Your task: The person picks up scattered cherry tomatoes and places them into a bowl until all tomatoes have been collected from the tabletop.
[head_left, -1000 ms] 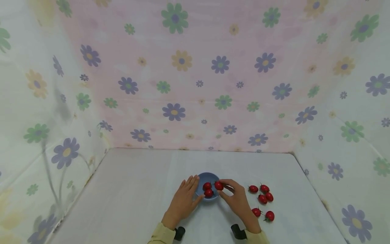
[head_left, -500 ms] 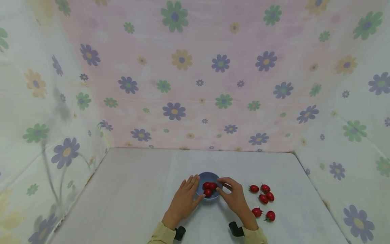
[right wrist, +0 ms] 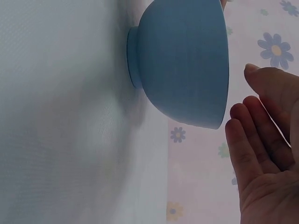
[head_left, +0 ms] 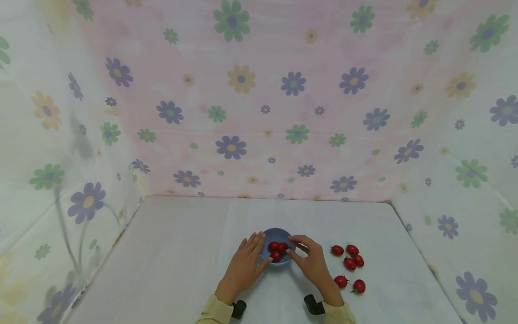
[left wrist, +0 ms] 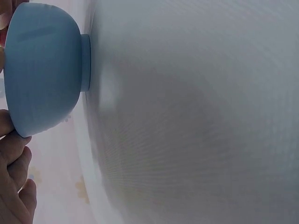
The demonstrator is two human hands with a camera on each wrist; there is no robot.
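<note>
A small blue bowl (head_left: 277, 233) stands upright on the table, with three red cherry tomatoes (head_left: 276, 256) inside it. My left hand (head_left: 243, 270) rests at the bowl's left side, its straight fingers touching the rim and the thumb reaching to the near edge. In the left wrist view, fingertips (left wrist: 14, 144) press against the rim of the blue bowl (left wrist: 46, 70). My right hand (head_left: 311, 261) hovers over the right rim with thumb and fingers apart, holding nothing. From the right wrist, its fingers (right wrist: 247, 154) show beside the rim of the bowl (right wrist: 187, 65).
Several more cherry tomatoes (head_left: 350, 263) with green stems lie loose to the right of my right hand. The white table (head_left: 194, 243) is enclosed by flower-patterned cloth walls (head_left: 259, 126). Black wrist mounts (head_left: 313, 304) sit near both sleeves.
A cherry tomato pinched by my right hand over the bowl's right rim has been let go and now lies beside the other two. The left hand has stayed in place.
</note>
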